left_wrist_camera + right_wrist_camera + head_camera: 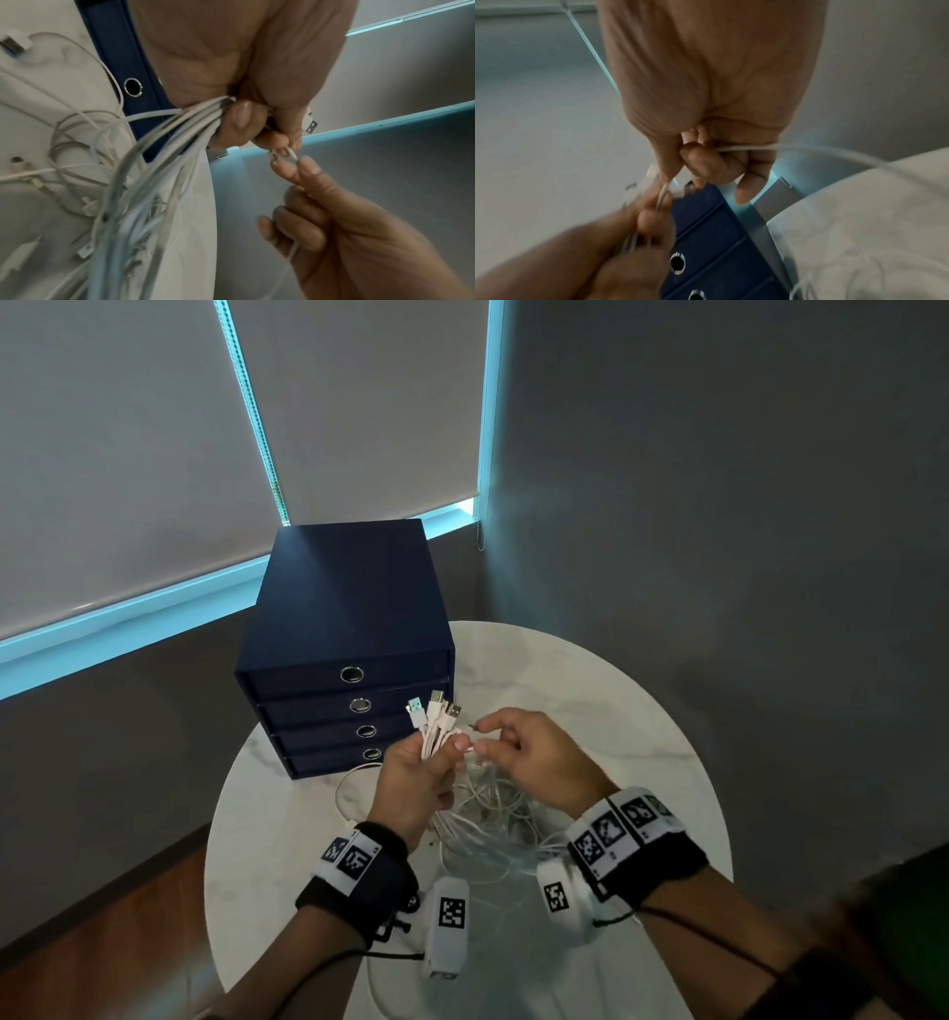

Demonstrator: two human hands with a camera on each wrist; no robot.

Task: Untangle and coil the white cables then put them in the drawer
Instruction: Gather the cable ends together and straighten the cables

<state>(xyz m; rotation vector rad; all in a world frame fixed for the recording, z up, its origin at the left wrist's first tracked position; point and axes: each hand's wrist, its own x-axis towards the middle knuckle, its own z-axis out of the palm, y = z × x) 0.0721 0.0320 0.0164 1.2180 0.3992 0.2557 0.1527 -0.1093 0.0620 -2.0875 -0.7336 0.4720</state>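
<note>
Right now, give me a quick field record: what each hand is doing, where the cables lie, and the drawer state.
left hand: grips a bundle of white cables, USB plugs sticking up above the fist
right hand: pinches one thin cable end next to the left hand's fingertips
loose cables: tangled heap on the round white table, below both hands
drawer unit: dark blue, four drawers with ring pulls, all closed, at the table's far left edge
coiling: none visible yet

left hand (418,775): fisted (raised) | right hand (534,757): fingertips pinching
</note>
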